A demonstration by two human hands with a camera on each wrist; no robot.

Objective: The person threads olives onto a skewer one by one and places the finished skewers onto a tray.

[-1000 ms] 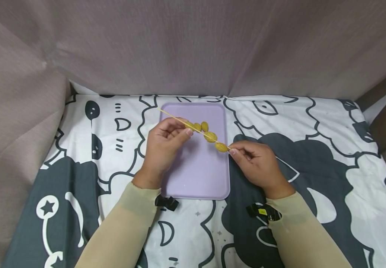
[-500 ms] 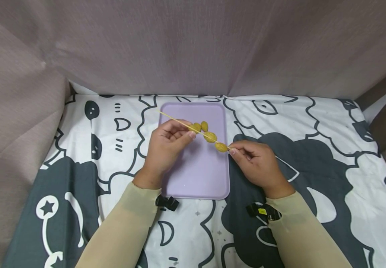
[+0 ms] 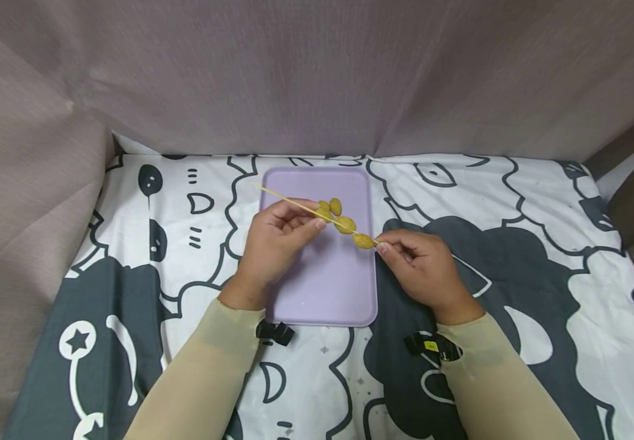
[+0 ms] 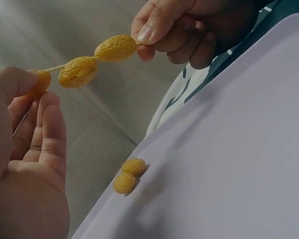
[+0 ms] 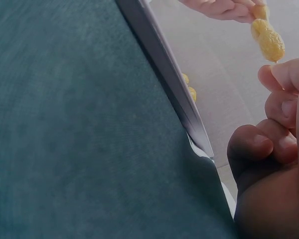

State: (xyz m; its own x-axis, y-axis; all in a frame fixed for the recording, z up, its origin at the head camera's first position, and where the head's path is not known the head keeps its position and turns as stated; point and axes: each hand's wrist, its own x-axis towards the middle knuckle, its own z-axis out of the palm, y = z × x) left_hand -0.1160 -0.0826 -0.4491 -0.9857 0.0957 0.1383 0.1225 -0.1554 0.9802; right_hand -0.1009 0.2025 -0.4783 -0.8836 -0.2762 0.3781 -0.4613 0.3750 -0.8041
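Observation:
Over the purple tray (image 3: 328, 293), my right hand (image 3: 427, 269) pinches one end of a thin skewer (image 3: 283, 197) between thumb and forefinger. Two wrinkled yellow oval fruits are threaded on it, one fruit (image 4: 116, 48) right at the right fingertips and another fruit (image 4: 78, 72) just beyond. Farther along the skewer, my left hand (image 3: 275, 244) pinches a third yellow fruit (image 4: 40, 83), partly hidden by the thumb. The skewer's free end sticks out past the left fingers toward the tray's far left corner. In the right wrist view the right hand (image 5: 284, 124) shows curled lower fingers.
Two more yellow fruits (image 4: 134, 167) lie close together on the tray near its far edge. Under the tray is a black-and-white patterned cloth (image 3: 184, 232). A grey-brown fabric wall (image 3: 317, 79) rises behind and at the left side.
My left hand has shifted a little to the right and toward me along the skewer, with its fruit nearer the threaded ones. The right hand has stayed in place.

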